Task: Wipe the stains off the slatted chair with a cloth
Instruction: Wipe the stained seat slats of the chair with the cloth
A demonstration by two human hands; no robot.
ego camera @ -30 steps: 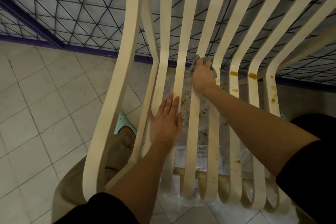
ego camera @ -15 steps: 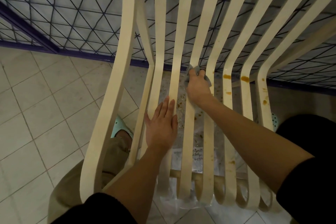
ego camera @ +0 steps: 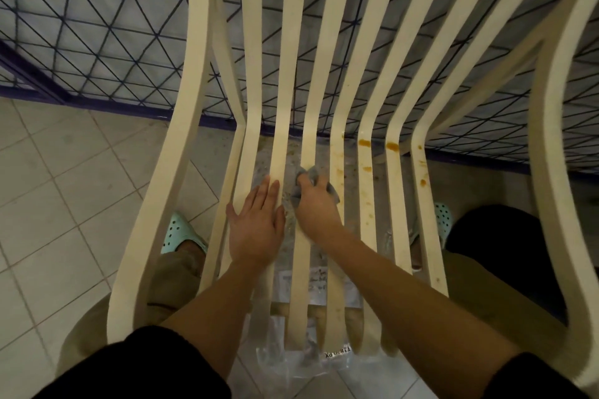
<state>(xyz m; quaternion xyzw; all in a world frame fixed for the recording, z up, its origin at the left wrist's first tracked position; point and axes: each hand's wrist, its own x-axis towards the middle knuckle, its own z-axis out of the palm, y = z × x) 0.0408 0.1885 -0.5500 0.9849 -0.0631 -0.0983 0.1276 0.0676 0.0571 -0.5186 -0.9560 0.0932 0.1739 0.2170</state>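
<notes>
A cream slatted chair (ego camera: 285, 81) fills the view, its slats running from the backrest down to the seat front. My right hand (ego camera: 316, 206) is closed on a grey cloth (ego camera: 312, 173) and presses it on a middle seat slat. My left hand (ego camera: 256, 220) lies flat, fingers apart, on the slats just left of it. Orange-brown stains (ego camera: 364, 142) mark the slats to the right, near the seat bend, with smaller spots (ego camera: 423, 182) further right.
A clear plastic sheet (ego camera: 301, 363) with speckles lies on the tiled floor (ego camera: 58, 178) under the seat. A dark wire-grid fence (ego camera: 97, 36) stands behind the chair. My legs and mint clogs (ego camera: 180, 232) straddle the chair's sides.
My right hand has slid the cloth down the slat toward me, from the seat bend to beside my left hand. My left hand stays flat on the slats.
</notes>
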